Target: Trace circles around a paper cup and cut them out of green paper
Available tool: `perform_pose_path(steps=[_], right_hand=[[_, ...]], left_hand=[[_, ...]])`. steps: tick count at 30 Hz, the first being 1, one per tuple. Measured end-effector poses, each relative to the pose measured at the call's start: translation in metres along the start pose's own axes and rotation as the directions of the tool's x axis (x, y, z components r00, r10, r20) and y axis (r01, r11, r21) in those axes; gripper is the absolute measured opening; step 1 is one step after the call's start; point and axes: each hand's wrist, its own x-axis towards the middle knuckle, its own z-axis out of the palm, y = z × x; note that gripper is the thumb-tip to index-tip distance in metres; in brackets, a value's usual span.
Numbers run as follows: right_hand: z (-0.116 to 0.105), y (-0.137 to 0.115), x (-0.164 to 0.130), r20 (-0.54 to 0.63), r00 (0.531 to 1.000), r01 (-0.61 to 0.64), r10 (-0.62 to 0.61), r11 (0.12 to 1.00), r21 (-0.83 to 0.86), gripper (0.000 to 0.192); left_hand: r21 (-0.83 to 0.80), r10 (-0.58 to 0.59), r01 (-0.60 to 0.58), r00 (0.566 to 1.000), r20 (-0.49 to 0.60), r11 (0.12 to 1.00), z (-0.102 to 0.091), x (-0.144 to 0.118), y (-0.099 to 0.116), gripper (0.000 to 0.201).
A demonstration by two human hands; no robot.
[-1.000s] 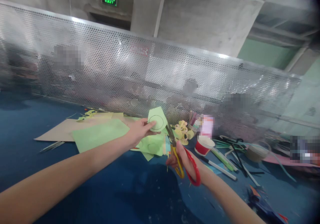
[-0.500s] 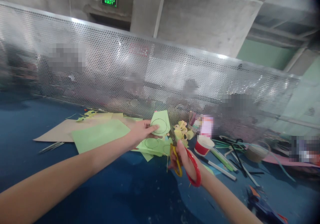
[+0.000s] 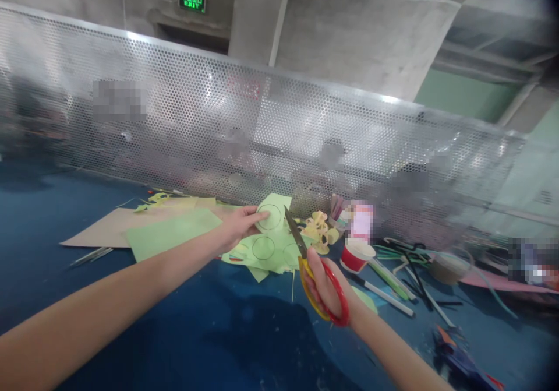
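Blue tabletop (image 3: 144, 333) spreads before you, with a perforated silver metal screen (image 3: 174, 105) behind it; at the centre of your view, above the tabletop, your left hand (image 3: 238, 228) pinches a small pale-green paper piece (image 3: 279, 207) by its left side, thumb on the face that bears a drawn black circle; take the clock from that piece. Toward five o'clock your right hand (image 3: 325, 283) is wrapped round the loops of a pair of red-and-yellow-handled steel scissors (image 3: 298, 236), tips pointing to eleven and just beside the paper's right edge; I cannot tell whether the blades touch it or stand parted.

At six lies a larger pale-green sheet with drawn circles (image 3: 277, 257); at three, curled yellow paper cut-outs (image 3: 321, 231); at four, a red-and-white paper cup (image 3: 356, 257).

Your piece should feel light, thin and bendy, easily creased or torn; a flat, gentle pinch on the margin seems best, fingers clear of the blades; the scissors should be stiff and heavier, steadiest by their loops.
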Motion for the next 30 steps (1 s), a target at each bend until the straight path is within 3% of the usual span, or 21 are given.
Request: perform_pose_path(steps=[5, 10, 15, 22, 30], right_hand=[[-0.004, 0.004, 0.004, 0.124, 0.992, 0.040, -0.038, 0.999, -0.015, 0.068], [-0.006, -0.003, 0.001, 0.107, 0.994, 0.003, 0.006, 0.996, -0.085, 0.086], [-0.007, -0.009, -0.001, 0.101, 0.994, -0.033, 0.036, 0.999, -0.036, 0.089], [-0.006, -0.010, -0.001, 0.120, 0.990, -0.065, 0.068, 0.997, -0.030, 0.088], [-0.004, -0.012, -0.002, 0.122, 0.989, -0.083, 0.084, 0.996, -0.014, 0.085]], left_hand=[[0.044, 0.022, -0.022, 1.000, -0.012, 0.999, 0.003, -0.002, 0.001, 0.033], [0.148, 0.010, -0.022, 0.997, 0.082, 0.989, 0.009, -0.007, 0.003, 0.036], [0.250, -0.005, -0.045, 0.980, 0.198, 0.967, 0.009, -0.010, 0.005, 0.037], [0.518, 0.161, -0.220, 0.974, 0.157, 0.827, -0.003, -0.003, 0.002, 0.034], [0.623, 0.158, -0.239, 0.970, 0.183, 0.745, -0.001, -0.004, 0.003, 0.035]])
